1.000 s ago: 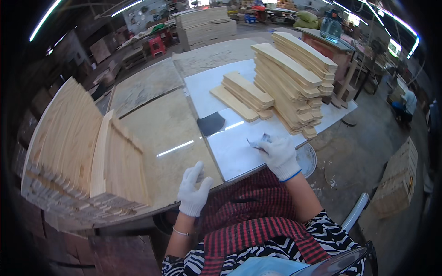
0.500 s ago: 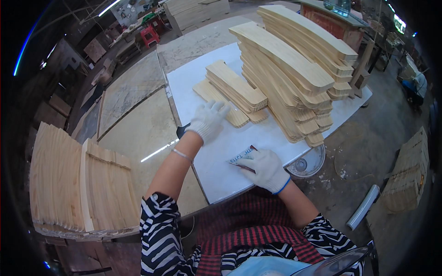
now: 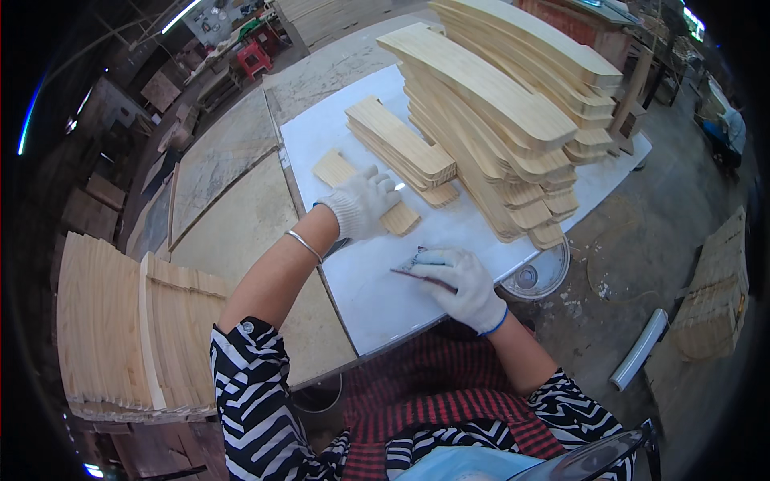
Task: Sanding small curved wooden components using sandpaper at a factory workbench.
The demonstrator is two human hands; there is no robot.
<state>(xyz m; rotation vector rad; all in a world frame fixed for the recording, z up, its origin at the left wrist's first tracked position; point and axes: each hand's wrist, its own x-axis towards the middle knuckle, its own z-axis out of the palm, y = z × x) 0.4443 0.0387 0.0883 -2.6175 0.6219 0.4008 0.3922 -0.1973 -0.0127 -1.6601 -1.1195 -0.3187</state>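
Observation:
A short, pale wooden slat point(image 3: 400, 218) lies on the white tabletop point(image 3: 365, 297). My gloved left hand point(image 3: 361, 202) is closed over its middle, leaving both ends showing. In my gloved right hand point(image 3: 464, 290), nearer the table's front edge, is a folded piece of sandpaper point(image 3: 412, 262) with a printed backing and a dark reddish edge. It is pinched between thumb and fingers, clear of the slat. Just beyond my left hand stands a small stack of similar slats point(image 3: 401, 146).
Tall stacks of curved wooden boards point(image 3: 489, 92) fill the table's far right. More boards point(image 3: 100, 321) are piled at the left. A white bucket point(image 3: 539, 275) stands under the right table edge. A red stool point(image 3: 254, 58) sits far back, and a person point(image 3: 728, 132) is at far right.
My left hand has drawn the slat away from the small stack, toward the left. My right hand has turned the sandpaper so that its edge shows. The whole view has shifted slightly.

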